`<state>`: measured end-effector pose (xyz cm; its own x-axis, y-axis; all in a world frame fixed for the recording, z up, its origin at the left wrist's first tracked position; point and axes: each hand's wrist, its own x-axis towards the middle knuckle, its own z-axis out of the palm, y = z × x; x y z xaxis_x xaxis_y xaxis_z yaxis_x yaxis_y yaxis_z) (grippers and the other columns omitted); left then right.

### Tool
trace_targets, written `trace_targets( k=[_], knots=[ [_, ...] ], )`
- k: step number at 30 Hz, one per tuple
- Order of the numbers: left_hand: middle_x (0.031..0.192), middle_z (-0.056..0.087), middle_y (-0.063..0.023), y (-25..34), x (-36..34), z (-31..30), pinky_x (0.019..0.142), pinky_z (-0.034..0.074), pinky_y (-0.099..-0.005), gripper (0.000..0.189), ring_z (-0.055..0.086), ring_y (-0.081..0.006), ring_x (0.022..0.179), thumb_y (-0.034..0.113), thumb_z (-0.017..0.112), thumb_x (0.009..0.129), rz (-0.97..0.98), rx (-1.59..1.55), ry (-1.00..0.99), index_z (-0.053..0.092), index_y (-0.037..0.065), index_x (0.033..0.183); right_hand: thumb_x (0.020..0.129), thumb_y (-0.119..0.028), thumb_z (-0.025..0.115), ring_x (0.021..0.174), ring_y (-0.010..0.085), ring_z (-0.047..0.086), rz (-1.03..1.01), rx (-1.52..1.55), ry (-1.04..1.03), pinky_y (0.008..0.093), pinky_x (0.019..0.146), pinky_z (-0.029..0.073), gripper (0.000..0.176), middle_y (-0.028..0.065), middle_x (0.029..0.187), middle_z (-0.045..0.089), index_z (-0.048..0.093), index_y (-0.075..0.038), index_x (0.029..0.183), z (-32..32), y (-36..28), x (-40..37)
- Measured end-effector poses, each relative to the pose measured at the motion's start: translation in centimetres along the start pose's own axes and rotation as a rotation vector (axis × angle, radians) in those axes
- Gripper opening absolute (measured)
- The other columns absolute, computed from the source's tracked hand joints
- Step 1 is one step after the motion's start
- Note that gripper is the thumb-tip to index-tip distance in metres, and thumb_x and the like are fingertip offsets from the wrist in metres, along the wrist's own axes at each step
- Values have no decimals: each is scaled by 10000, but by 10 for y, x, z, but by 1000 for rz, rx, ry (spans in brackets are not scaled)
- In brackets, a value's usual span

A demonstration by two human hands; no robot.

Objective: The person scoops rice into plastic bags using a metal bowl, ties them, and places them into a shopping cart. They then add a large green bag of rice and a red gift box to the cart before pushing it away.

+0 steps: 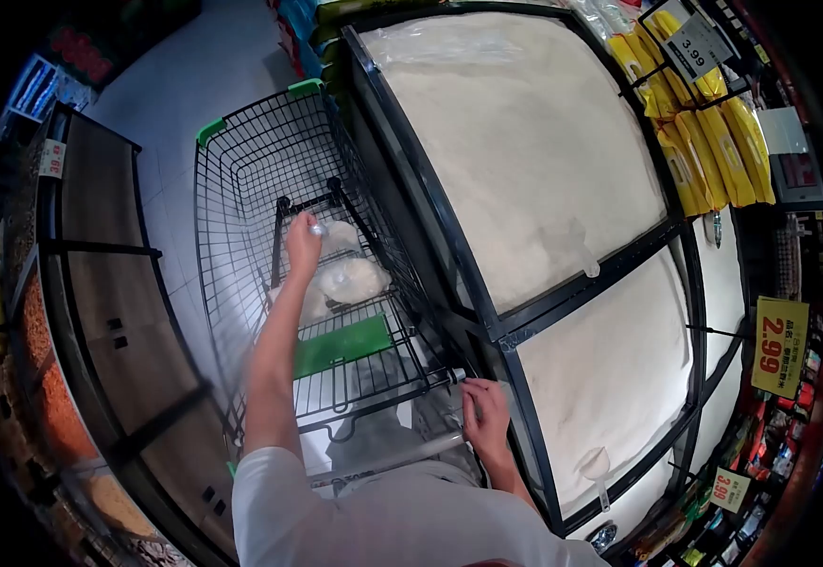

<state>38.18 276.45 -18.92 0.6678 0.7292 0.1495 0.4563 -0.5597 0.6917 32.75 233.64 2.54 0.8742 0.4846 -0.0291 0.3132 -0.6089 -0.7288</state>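
Note:
My left hand (304,248) reaches into the shopping cart (270,123) with its fingers closed round the gathered top of a clear plastic bag (340,235) of pale, grain-like contents. Close by, another filled clear bag (355,281) lies in the cart, and a third bag (309,306) is partly behind my left forearm. My right hand (487,416) is beside the cart's near right corner, at the edge of the rice bin. Its fingers are curled in; what they hold, if anything, is too small to make out. A green panel (342,346) crosses the near end of the cart.
Right of the cart, a large black-framed bin (515,123) holds white grain, with a second bin (610,378) nearer me. Clear scoops (596,465) rest there. Yellow packets (714,156) and price signs (778,346) hang farther right. Wooden-sided bins (100,217) stand left.

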Motion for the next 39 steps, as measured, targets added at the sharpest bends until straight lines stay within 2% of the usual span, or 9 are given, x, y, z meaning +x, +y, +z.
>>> trace_targets(
  k=[9,12,16,17,20,24,28,32,39],
  knots=[
    [840,593,-185,-78,-7,97,716,454,-480,73,579,-414,828,-26,539,799,1,-27,9,535,35,838,782,-2,688,897,290,630,-33,-258,-22,374,765,491,259,70,1047,673,676,-94,1024,16,-2,9],
    [898,623,-189,-109,-5,119,775,483,-465,126,598,-403,892,36,619,779,-110,39,-180,590,34,902,762,3,700,886,277,630,-31,-276,-19,368,757,490,283,59,1044,672,672,-98,1025,19,-2,12],
    [1116,649,-229,-129,-11,125,964,482,-428,580,606,-389,1065,176,786,675,-208,28,-282,605,-15,1192,755,-4,708,941,281,628,-16,-276,-46,367,796,485,293,66,1072,665,676,-95,1032,20,-3,9],
    [1128,643,-235,-130,-13,122,969,479,-429,584,599,-391,1079,180,784,680,-220,1,-299,601,-15,1200,757,-7,710,968,283,625,-38,-302,-7,368,817,480,295,76,1088,660,676,-95,1037,18,-3,6],
    [1210,598,-246,-122,-20,89,996,460,-430,579,559,-396,1143,184,764,712,-263,-18,-385,581,-18,1223,798,-33,698,1085,321,596,-10,-366,107,405,933,447,300,135,1160,633,670,-77,1094,7,-3,-3],
    [1254,565,-227,-109,-49,10,1022,442,-430,572,548,-399,1158,183,743,749,-143,-27,-491,558,-6,1255,898,-98,629,952,336,635,324,-48,148,381,843,499,286,161,1079,634,632,-30,1176,9,3,-8],
    [1227,586,-215,-131,-95,-58,1015,455,-423,599,563,-367,1158,228,756,760,-176,98,-594,557,14,1282,909,-102,621,818,289,656,223,-80,112,325,746,511,294,142,929,635,633,-42,1196,11,14,-5],
    [1192,621,-187,-118,-120,-105,931,510,-387,621,638,-293,1044,286,765,778,-296,101,-797,558,50,1313,917,-136,641,871,318,668,155,-69,107,343,777,520,309,162,978,662,636,-35,1208,17,29,19],
    [1250,596,-220,-46,-158,-164,1004,443,-410,571,559,-378,1176,317,715,854,-107,25,-808,544,23,1313,913,-245,637,897,345,670,4,-118,177,376,766,533,326,143,999,675,647,-78,1193,46,60,78]
  ],
)
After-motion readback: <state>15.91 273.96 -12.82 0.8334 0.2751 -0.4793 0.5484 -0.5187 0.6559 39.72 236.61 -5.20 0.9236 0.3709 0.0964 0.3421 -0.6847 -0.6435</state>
